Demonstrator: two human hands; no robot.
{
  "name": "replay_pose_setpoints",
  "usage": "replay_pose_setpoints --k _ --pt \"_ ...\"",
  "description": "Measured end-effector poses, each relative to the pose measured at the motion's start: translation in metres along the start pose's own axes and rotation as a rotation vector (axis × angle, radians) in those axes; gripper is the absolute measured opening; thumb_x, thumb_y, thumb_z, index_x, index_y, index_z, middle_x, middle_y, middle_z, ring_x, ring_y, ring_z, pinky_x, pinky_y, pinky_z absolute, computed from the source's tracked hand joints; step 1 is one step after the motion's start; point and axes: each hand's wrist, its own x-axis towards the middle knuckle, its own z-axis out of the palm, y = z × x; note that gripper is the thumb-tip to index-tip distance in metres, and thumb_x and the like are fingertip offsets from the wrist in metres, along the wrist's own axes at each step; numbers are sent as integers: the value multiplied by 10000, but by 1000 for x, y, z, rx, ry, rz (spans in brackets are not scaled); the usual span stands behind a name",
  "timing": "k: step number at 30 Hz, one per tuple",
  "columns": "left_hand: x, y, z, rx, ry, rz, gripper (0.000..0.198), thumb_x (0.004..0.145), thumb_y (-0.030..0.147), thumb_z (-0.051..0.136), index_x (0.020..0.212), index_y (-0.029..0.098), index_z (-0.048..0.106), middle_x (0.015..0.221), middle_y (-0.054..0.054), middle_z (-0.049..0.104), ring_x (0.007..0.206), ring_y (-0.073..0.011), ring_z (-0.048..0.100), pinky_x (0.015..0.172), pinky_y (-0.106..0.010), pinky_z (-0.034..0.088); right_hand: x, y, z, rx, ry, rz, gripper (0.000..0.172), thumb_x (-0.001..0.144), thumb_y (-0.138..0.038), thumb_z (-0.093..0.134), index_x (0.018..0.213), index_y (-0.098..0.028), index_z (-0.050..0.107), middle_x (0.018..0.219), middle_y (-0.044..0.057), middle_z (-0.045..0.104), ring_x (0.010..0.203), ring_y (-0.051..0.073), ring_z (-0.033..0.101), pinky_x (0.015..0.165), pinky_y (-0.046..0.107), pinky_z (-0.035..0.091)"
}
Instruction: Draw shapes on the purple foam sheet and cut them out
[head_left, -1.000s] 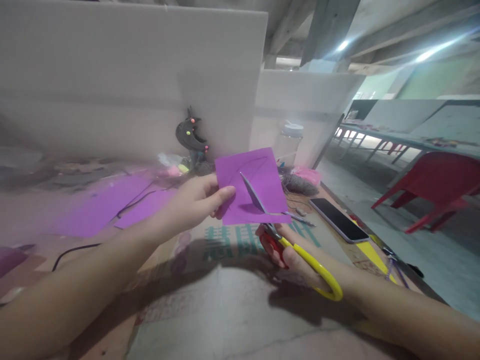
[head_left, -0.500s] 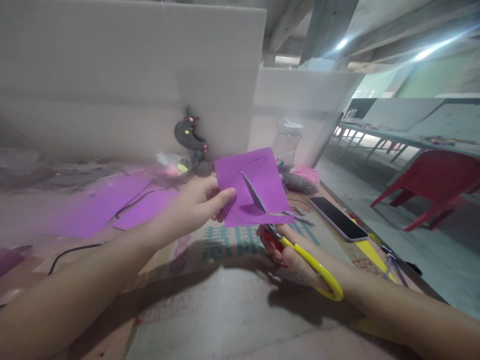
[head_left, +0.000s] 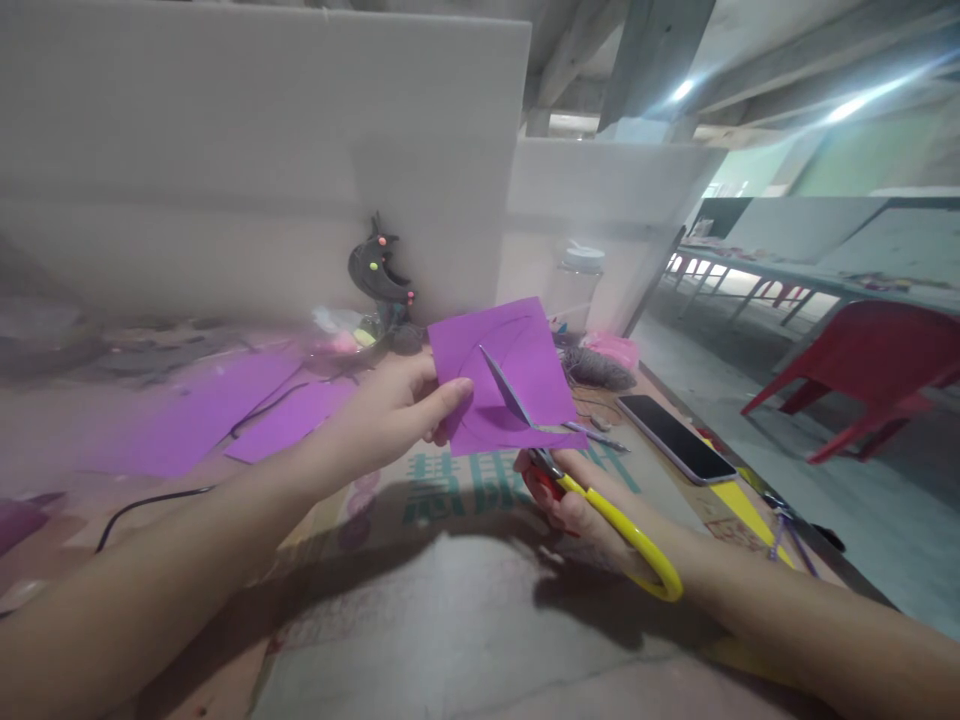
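My left hand (head_left: 420, 400) pinches the left edge of a purple sheet (head_left: 536, 375), thumb on top and fingers behind. The sheet is held up over the table, with a curved line drawn on it. In my right hand (head_left: 574, 510) is a pair of scissors (head_left: 626, 525) with a yellow and a red handle. Their blades are spread at the sheet's lower edge, one blade lying over its face and the other hidden behind it. A cut runs in from the lower right corner.
Purple pieces (head_left: 202, 410) and a dark cord (head_left: 150, 500) lie at left. A black crescent ornament (head_left: 375, 265), a lidded jar (head_left: 577, 285) and grey yarn (head_left: 600, 367) stand behind. A phone (head_left: 675, 438) and a pen (head_left: 600, 437) are at right. Beyond the edge stands a red chair (head_left: 877, 370).
Almost nothing differs. The sheet and scissors have shifted very slightly, and the blades remain apart at the sheet's lower edge.
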Motion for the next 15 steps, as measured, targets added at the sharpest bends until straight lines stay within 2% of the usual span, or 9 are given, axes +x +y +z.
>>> replay_pose_setpoints --k 5,15 --pt "0 0 -1 -8 -6 -4 367 1021 368 526 714 181 603 621 26 633 569 -106 614 546 -205 467 -2 3 0 -19 14 6 715 988 -746 386 1435 -209 536 860 29 520 697 176 473 845 363 542" --pt "2 0 0 -62 -22 -25 379 1011 373 540 690 180 595 598 23 620 551 -105 602 540 -206 458 -2 7 3 5 53 2 658 987 -736 415 1364 -224 585 823 27 543 702 194 524 816 395 559"
